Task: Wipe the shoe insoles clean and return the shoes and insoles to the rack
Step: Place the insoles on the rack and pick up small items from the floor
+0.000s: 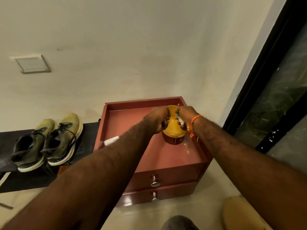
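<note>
Both hands grip the yellow-lidded brown tub [173, 130] near the cabinet top's back right corner.
Left hand [157, 120] should steady it while right hand [185, 117], pinching something white, works; olive-green running shoes [48, 141] wait on the dark rack [89, 130].

A pale cream wall [132, 39] fills the far side of the room, a square vent plate [32, 64] set into it at left. A reddish two-drawer cabinet [166, 176] with metal knobs stands against it on a glossy light floor [207, 188]. A black-framed glass door [274, 97] runs along the right.
</note>
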